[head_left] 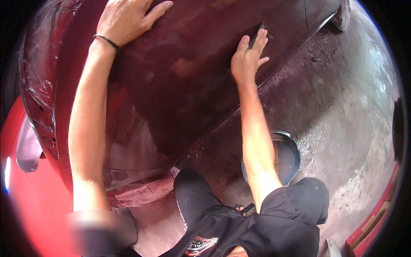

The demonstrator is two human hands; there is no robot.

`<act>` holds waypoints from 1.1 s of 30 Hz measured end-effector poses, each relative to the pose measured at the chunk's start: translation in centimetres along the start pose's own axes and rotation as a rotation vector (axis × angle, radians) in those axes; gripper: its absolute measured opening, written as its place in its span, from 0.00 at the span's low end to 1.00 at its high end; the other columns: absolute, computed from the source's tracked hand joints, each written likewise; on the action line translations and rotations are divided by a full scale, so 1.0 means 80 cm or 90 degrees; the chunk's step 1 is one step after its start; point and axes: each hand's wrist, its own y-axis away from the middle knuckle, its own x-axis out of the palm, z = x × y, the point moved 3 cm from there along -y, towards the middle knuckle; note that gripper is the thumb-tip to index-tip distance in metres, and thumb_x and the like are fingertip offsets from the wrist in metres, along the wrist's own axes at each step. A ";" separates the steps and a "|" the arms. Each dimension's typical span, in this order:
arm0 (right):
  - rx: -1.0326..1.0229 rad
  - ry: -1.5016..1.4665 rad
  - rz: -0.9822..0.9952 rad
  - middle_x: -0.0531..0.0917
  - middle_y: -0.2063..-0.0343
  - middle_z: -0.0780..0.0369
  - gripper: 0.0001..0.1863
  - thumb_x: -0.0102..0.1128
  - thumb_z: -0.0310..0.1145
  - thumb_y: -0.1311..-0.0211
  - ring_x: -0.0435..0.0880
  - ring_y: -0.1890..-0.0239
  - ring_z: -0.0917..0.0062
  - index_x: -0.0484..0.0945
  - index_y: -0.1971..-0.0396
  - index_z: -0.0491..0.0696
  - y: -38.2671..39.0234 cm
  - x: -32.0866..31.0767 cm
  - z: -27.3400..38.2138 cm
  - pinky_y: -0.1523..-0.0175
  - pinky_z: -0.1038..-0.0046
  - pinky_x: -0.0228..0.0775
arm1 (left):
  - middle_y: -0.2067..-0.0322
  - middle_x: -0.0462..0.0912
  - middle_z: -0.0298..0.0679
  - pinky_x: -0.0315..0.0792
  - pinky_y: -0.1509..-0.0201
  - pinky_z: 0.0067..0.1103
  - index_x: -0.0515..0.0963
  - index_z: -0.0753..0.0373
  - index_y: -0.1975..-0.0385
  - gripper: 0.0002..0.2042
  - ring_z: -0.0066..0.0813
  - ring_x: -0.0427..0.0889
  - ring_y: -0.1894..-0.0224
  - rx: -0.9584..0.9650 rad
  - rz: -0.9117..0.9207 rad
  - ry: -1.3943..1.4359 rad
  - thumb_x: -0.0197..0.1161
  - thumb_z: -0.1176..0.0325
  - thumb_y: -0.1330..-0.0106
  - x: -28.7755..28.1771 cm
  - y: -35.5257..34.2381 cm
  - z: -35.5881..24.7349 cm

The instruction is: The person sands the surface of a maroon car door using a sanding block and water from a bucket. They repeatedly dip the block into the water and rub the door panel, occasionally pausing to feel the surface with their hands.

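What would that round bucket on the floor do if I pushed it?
The bucket would probably feel heavy, since cloudy liquid seems to sit inside. That liquid would likely slosh if you shoved hard. The floor looks patchy and rough, so the bucket might drag rather than glide.

The concrete floor here is rough and blotchy, a murky purplish brown in the shade and paler grey out to the right, with chalky white patches scuffed across it and a cold, bluish-white glare glinting towards the far side. Over on the left bulges a glossy bright red surface, catching a thin white streak of light, while a red border with a brownish strip curves along the lower right.
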 end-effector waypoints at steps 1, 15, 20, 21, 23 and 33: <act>-0.028 -0.006 -0.033 0.44 0.16 0.49 0.37 0.39 0.46 0.15 0.36 0.14 0.50 0.46 0.17 0.42 0.029 -0.001 0.030 0.22 0.28 0.21 | 0.27 0.73 0.44 0.53 0.17 0.44 0.80 0.54 0.38 0.21 0.46 0.63 0.21 -0.002 0.003 0.004 0.65 0.58 0.29 0.000 0.001 0.000; 0.068 -0.260 0.301 0.63 0.21 0.51 0.35 0.39 0.53 0.13 0.56 0.17 0.68 0.62 0.22 0.41 -0.007 -0.077 0.027 0.15 0.59 0.43 | 0.24 0.68 0.45 0.49 0.16 0.47 0.74 0.54 0.31 0.28 0.46 0.59 0.19 -0.091 -0.055 -0.031 0.67 0.55 0.31 0.013 0.011 0.006; 0.427 0.158 0.581 0.81 0.35 0.54 0.30 0.55 0.49 0.22 0.76 0.31 0.68 0.79 0.34 0.41 0.062 -0.244 -0.055 0.24 0.64 0.63 | 0.24 0.67 0.45 0.48 0.16 0.47 0.74 0.55 0.31 0.29 0.44 0.58 0.18 -0.206 -0.155 -0.045 0.66 0.53 0.31 0.031 0.005 0.002; 0.405 0.346 0.744 0.84 0.38 0.52 0.27 0.52 0.49 0.22 0.79 0.34 0.67 0.83 0.38 0.43 0.085 -0.259 -0.077 0.27 0.63 0.67 | 0.24 0.68 0.45 0.47 0.16 0.47 0.74 0.55 0.32 0.29 0.43 0.58 0.18 -0.225 -0.169 -0.050 0.66 0.53 0.31 0.034 0.003 0.002; 0.285 0.691 0.979 0.82 0.35 0.52 0.27 0.47 0.49 0.23 0.79 0.31 0.61 0.84 0.38 0.50 0.146 -0.278 -0.123 0.27 0.60 0.68 | 0.25 0.69 0.45 0.47 0.16 0.46 0.75 0.55 0.33 0.28 0.42 0.59 0.19 -0.247 -0.202 -0.019 0.66 0.53 0.32 0.035 0.002 0.000; 0.498 0.832 0.850 0.58 0.20 0.46 0.39 0.46 0.44 0.24 0.60 0.19 0.53 0.52 0.17 0.49 0.354 -0.339 -0.268 0.18 0.52 0.52 | 0.28 0.72 0.43 0.50 0.16 0.46 0.79 0.57 0.36 0.26 0.41 0.63 0.21 -0.279 -0.161 0.028 0.67 0.54 0.32 0.026 0.010 -0.004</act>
